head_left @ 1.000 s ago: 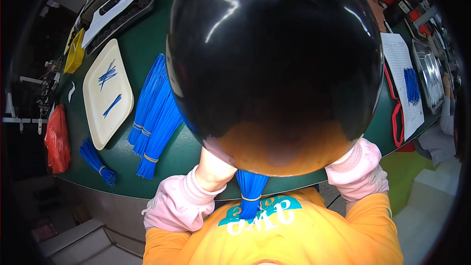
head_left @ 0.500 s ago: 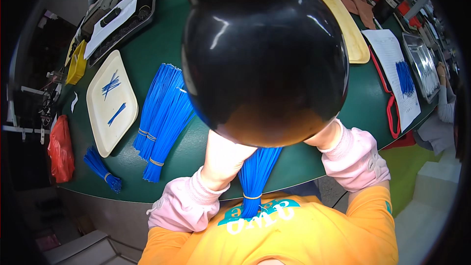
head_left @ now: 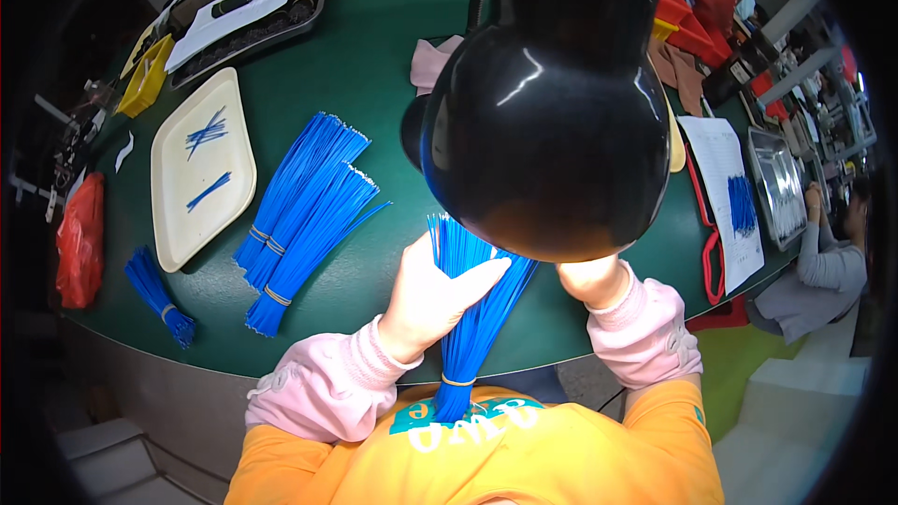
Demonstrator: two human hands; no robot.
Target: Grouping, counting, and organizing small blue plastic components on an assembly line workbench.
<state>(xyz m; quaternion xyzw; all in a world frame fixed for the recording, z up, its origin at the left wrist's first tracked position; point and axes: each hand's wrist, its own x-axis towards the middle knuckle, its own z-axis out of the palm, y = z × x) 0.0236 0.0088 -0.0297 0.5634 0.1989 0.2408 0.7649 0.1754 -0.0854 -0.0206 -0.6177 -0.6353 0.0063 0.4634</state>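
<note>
A bundle of blue wires [head_left: 472,323], tied near its lower end with a rubber band, leans against my shirt and fans out at the top. My left hand [head_left: 435,295] is wrapped round it from the left, the thumb lying across the wires. To the right of the bundle, my right hand [head_left: 594,279] sits under the black lamp head [head_left: 547,140], which covers its fingers; whether it holds a wire does not show. Banded bundles of blue wires [head_left: 304,234] lie on the table to the left of my left hand.
A cream tray [head_left: 234,164] with a few loose blue wires lies left on the green table [head_left: 374,56]. Beside it are a small wire bundle [head_left: 159,295] and a red bag [head_left: 81,243]. A clipboard with paper [head_left: 720,145] lies right. A co-worker [head_left: 823,281] sits beyond it.
The view has shifted, and the lamp now appears further right. The bundle's top and my left thumb, hidden before, are now in sight. My left hand stays on the bundle.
</note>
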